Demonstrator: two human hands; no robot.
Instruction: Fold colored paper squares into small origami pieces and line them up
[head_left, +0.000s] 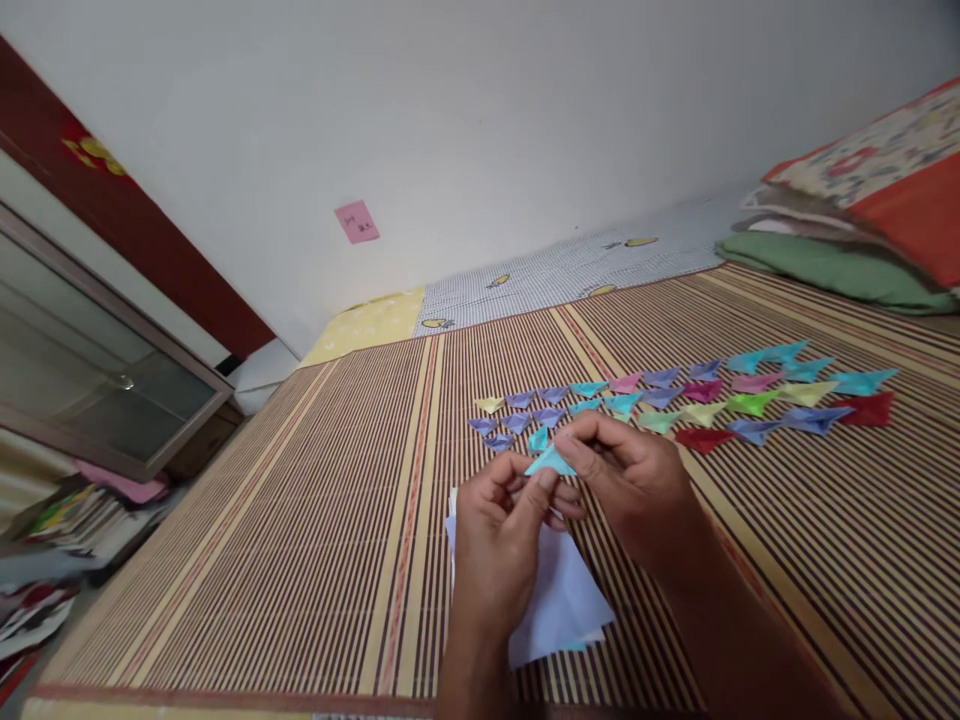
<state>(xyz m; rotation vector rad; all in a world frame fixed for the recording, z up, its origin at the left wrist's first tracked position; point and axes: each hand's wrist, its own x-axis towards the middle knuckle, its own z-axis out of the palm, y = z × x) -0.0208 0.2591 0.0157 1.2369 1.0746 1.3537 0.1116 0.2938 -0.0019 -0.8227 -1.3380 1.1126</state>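
Pinches a small light-blue folded paper (552,461) between both hands, above a striped mat (330,520) and on the near side of several rows of folded paper shapes (754,402). Looks roughly triangular, with a peak at the top and a wider lower edge, partly covered by fingertips; too small to make out every crease. Grips the paper's lower part with the left hand (495,545), thumb pressed to the front and the other fingers curled behind and below. Reaches in from the right with the right hand (637,480), thumb and index finger closed on the upper right side of the paper, wrist angled inward. Below the hands, partly hidden by the left one, on the mat: a loose stack of paper (562,600), pale lavender on top, with white and light-blue edges peeking out. In the rows beyond: yellow, violet-blue, turquoise, pink, green and dark red. Farther back, along a pale wall (525,120): patterned cloth (540,285), with folded bedding (832,265) at the right.
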